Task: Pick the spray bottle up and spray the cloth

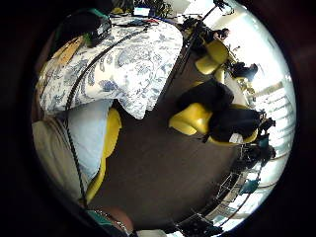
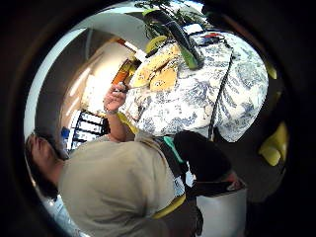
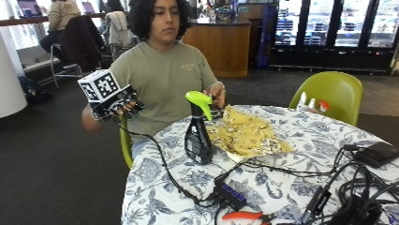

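One bottle [image 3: 199, 136] stands upright, its green nozzle pointing right toward the yellow cloth [image 3: 248, 134]. Its body is dark. The right hand [image 3: 122, 108] hovers left of it, off the table, fingers loosely curled, holding nothing.

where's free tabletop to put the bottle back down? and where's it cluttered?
Bare tablecloth lies along the near edge, beside the spray bottle, and beyond the yellow cloth toward the green chair. The side with the hub, cables and black box is crowded.

1. The spray bottle [image 3: 199, 140] is dark glossy plastic with a shiny lime-green trigger head.
2. The yellow cloth [image 3: 248, 134] is soft, crumpled patterned fabric.
3. The tablecloth [image 3: 280, 187] is matt printed fabric.
4. The chair [image 3: 333, 93] is smooth green plastic.
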A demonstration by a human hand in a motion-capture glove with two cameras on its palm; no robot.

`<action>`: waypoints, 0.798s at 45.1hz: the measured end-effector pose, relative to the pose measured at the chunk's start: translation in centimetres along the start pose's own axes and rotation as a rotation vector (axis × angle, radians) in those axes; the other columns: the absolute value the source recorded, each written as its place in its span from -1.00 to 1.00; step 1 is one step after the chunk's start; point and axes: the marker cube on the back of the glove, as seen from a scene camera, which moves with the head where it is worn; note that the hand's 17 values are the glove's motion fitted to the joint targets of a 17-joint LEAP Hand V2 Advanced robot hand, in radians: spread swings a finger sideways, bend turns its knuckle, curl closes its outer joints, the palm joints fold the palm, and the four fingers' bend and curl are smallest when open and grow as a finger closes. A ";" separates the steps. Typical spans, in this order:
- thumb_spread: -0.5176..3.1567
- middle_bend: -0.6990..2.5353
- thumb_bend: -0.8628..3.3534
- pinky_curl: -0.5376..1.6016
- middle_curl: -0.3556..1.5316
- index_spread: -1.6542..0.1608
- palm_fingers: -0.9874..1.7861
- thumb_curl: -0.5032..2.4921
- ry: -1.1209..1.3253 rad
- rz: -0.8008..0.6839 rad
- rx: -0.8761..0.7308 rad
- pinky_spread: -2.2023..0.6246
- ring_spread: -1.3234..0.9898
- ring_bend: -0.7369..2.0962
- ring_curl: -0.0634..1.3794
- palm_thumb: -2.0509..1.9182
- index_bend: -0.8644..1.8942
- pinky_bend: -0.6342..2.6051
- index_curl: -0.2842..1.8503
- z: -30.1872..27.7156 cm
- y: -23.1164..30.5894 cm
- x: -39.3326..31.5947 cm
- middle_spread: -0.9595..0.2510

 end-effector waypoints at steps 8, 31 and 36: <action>-0.30 -0.44 -0.49 -0.33 -0.49 0.45 -0.01 -0.58 -0.008 0.003 -0.016 0.68 0.09 -0.21 -0.69 0.24 -0.27 -0.36 -0.62 0.3 0.0 -0.2 0.52; -0.13 -0.45 -0.56 -0.24 -0.36 0.37 -0.04 -0.52 -0.010 0.070 0.080 0.71 0.07 -0.19 -0.58 0.27 -0.28 -0.36 -0.55 -1.1 -1.8 0.4 0.51; -0.13 -0.44 -0.56 -0.23 -0.33 0.37 -0.01 -0.50 -0.188 0.077 0.128 0.70 0.07 -0.17 -0.55 0.30 -0.28 -0.37 -0.55 -1.2 -3.9 -0.1 0.52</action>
